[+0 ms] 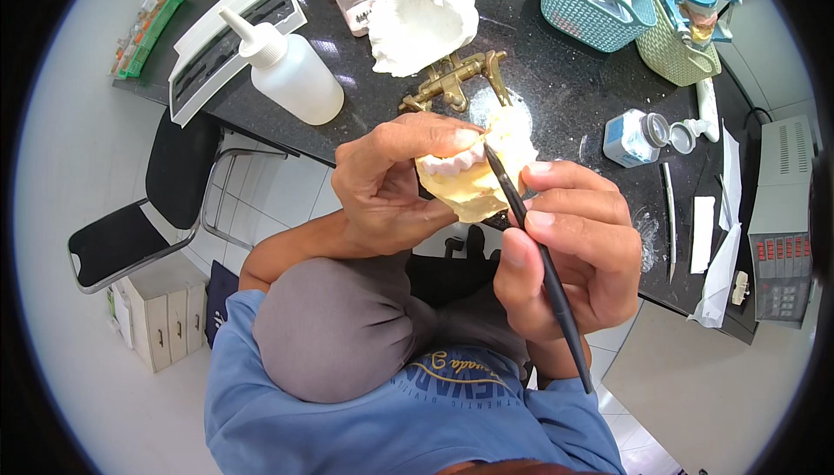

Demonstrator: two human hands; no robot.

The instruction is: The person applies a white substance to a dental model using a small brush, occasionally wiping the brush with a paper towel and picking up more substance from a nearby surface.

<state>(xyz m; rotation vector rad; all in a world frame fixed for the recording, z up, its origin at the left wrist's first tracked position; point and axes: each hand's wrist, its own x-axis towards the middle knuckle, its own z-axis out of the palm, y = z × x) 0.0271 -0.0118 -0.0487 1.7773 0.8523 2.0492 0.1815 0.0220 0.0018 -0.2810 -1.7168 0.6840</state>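
Note:
My left hand (391, 175) is closed round a yellow plaster dental cast (473, 197), holding it over the table's near edge. A row of pale pinkish-white teeth (456, 162) runs along the cast beside my left thumb. My right hand (578, 249) pinches a slim brush with a black handle (556, 288), pen-fashion. The brush's tip meets the cast near the end of the tooth row; its very point is too small to make out. Just behind the cast, a brass articulator (452, 80) lies on the dark table; I cannot tell whether it touches the cast.
On the dark speckled table (556, 84) stand a white squeeze bottle (295, 80), an orange-lidded jar (356, 6), a rough white plaster piece (421, 28), a blue basket (599, 15) and an uncapped small jar (634, 138). A thin instrument (669, 214) lies right. A black chair (178, 167) stands left.

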